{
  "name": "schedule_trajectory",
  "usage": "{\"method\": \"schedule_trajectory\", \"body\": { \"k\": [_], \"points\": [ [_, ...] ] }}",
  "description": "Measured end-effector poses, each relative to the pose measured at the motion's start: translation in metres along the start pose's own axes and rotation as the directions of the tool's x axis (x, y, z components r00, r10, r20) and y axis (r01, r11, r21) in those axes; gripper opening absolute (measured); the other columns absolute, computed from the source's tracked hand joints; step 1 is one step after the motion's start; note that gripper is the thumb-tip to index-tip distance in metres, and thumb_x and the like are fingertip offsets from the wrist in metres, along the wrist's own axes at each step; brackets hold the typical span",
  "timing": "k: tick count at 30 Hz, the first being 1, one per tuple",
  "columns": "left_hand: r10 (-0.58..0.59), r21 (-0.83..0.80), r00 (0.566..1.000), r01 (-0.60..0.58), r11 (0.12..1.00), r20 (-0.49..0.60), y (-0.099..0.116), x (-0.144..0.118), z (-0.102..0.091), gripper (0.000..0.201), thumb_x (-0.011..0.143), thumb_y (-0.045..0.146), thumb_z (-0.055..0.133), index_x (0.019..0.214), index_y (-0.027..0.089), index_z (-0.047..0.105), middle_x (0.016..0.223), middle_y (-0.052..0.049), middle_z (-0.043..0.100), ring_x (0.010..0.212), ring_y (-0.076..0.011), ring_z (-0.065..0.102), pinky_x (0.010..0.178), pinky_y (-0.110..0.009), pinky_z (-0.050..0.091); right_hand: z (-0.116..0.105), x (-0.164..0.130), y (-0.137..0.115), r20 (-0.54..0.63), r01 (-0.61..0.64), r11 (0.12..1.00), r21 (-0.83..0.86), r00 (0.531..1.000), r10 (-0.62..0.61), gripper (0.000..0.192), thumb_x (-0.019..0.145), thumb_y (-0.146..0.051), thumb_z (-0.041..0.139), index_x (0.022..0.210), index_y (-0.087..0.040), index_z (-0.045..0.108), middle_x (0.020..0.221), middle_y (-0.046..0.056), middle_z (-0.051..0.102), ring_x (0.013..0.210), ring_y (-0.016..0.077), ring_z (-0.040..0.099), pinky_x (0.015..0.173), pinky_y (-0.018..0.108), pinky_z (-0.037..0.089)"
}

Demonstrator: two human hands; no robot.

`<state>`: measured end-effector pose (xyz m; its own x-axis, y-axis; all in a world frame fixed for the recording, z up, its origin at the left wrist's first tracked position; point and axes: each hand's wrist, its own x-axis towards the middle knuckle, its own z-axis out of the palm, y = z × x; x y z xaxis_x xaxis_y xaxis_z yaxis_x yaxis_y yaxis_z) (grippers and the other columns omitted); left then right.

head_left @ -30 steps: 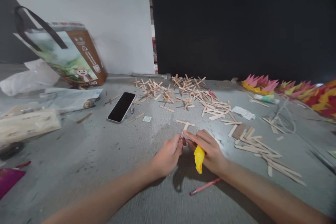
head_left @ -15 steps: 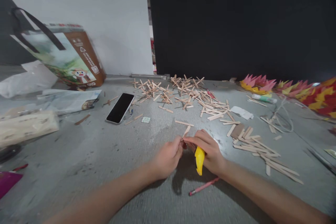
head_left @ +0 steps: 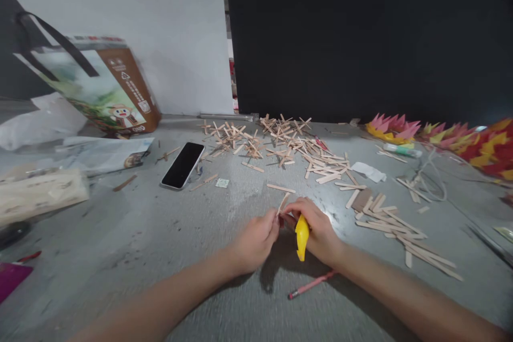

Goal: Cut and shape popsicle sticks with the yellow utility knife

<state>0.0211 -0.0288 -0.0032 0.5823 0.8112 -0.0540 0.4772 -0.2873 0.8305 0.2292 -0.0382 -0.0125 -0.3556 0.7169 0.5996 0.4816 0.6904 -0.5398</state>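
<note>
My left hand (head_left: 258,240) is closed, pinching a thin wooden craft stick (head_left: 284,202) by its lower end; the stick points up and away. My right hand (head_left: 318,227) is wrapped round a yellow-handled tool (head_left: 302,236), its butt hanging below the palm. The tool's working end is hidden by the fingers, so its kind does not show. Both hands' fingertips meet at the stick's lower end. Just beyond lies another craft stick (head_left: 281,188) flat on the grey table (head_left: 192,256). A pink pencil (head_left: 310,285) rests beneath my right wrist.
Joined craft-stick crosses (head_left: 236,136) are heaped at the back. Loose sticks (head_left: 401,227) spread at right. A phone (head_left: 183,165) lies left of centre, near a shopping bag (head_left: 116,91) and plastic packets (head_left: 40,192). Pink and yellow paper pieces (head_left: 393,127), a glue tube (head_left: 402,150) and cable stand right.
The held stick has turned so that its narrow edge shows more. My right hand and the yellow tool have shifted slightly left and up; my left hand is almost still.
</note>
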Motion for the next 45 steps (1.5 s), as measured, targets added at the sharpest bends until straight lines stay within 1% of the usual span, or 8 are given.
{"method": "schedule_trajectory", "body": {
  "k": [4,9,19,25,28,31,36,45],
  "points": [
    [-0.003,-0.023,1.0,0.003,1.0,-0.006,-0.001,0.0,0.0,0.029,0.11,0.034,0.028,0.107,0.02,0.053,0.078,-0.002,0.063,0.069,-0.0173,0.058,0.066,-0.028,0.043,-0.002,0.001,0.0,0.005,0.049,0.998,-0.024,0.999,-0.049,0.037,0.104,-0.01,0.058,0.135,-0.028,0.062,0.097,0.005,0.065,0.087,0.0217,0.059,0.077,0.034,0.048],
    [0.008,-0.026,1.0,-0.008,1.0,-0.008,-0.003,0.0,0.0,0.029,0.109,0.035,0.027,0.101,0.022,0.051,0.076,-0.001,0.059,0.068,-0.0169,0.056,0.066,-0.028,0.043,-0.005,0.0,0.001,0.004,0.116,0.993,-0.015,0.993,-0.116,0.044,0.103,-0.006,0.057,0.139,-0.03,0.063,0.091,0.003,0.062,0.083,0.021,0.057,0.075,0.035,0.045],
    [0.005,-0.024,1.0,-0.005,1.0,0.028,-0.003,0.001,-0.001,0.029,0.109,0.033,0.026,0.098,0.022,0.05,0.074,0.001,0.054,0.066,-0.0159,0.05,0.064,-0.027,0.039,-0.008,0.002,-0.002,0.058,0.051,0.998,0.019,0.997,-0.052,0.037,0.103,-0.006,0.056,0.132,-0.028,0.063,0.096,0.004,0.065,0.089,0.0218,0.06,0.078,0.035,0.047],
    [0.032,0.03,0.999,-0.032,0.999,0.018,-0.003,0.001,0.0,0.023,0.107,0.026,0.031,0.1,0.021,0.052,0.074,0.001,0.056,0.065,-0.016,0.049,0.062,-0.029,0.036,-0.007,0.003,-0.001,0.082,0.058,0.996,-0.069,0.995,-0.052,0.03,0.102,-0.007,0.055,0.124,-0.026,0.064,0.096,0.005,0.065,0.089,0.0231,0.06,0.079,0.035,0.049],
    [0.01,0.044,1.0,-0.01,0.999,0.007,-0.004,0.001,0.0,0.025,0.109,0.029,0.031,0.1,0.021,0.054,0.076,-0.001,0.059,0.065,-0.016,0.051,0.062,-0.029,0.036,-0.004,0.003,0.0,0.1,0.044,0.994,-0.104,0.994,-0.033,0.028,0.1,-0.005,0.055,0.12,-0.024,0.062,0.101,0.007,0.066,0.094,0.0246,0.062,0.081,0.037,0.051],
    [-0.026,0.052,1.0,0.026,0.998,0.006,-0.001,0.001,0.0,0.028,0.11,0.033,0.032,0.1,0.021,0.055,0.075,-0.001,0.06,0.063,-0.0156,0.05,0.061,-0.029,0.036,-0.002,0.001,0.001,0.129,0.017,0.992,-0.124,0.992,-0.001,0.029,0.097,-0.002,0.056,0.117,-0.023,0.059,0.104,0.008,0.065,0.098,0.0258,0.062,0.083,0.039,0.052],
    [-0.006,-0.021,1.0,0.006,1.0,-0.01,0.0,0.001,-0.001,0.035,0.111,0.038,0.028,0.093,0.021,0.053,0.07,0.001,0.053,0.062,-0.015,0.045,0.058,-0.028,0.036,0.002,0.001,0.001,0.14,-0.019,0.99,-0.138,0.989,0.039,0.036,0.089,0.005,0.053,0.114,-0.022,0.056,0.105,0.008,0.065,0.097,0.0261,0.061,0.082,0.039,0.053],
    [0.021,-0.027,1.0,-0.022,0.999,-0.017,-0.007,0.001,0.003,0.037,0.111,0.041,0.025,0.097,0.021,0.053,0.081,-0.005,0.065,0.07,-0.0161,0.057,0.066,-0.028,0.045,0.008,0.001,-0.005,0.145,-0.038,0.985,-0.167,0.987,0.062,0.037,0.082,0.009,0.051,0.103,-0.022,0.05,0.099,0.006,0.061,0.092,0.0252,0.057,0.081,0.038,0.05]
  ]
}}
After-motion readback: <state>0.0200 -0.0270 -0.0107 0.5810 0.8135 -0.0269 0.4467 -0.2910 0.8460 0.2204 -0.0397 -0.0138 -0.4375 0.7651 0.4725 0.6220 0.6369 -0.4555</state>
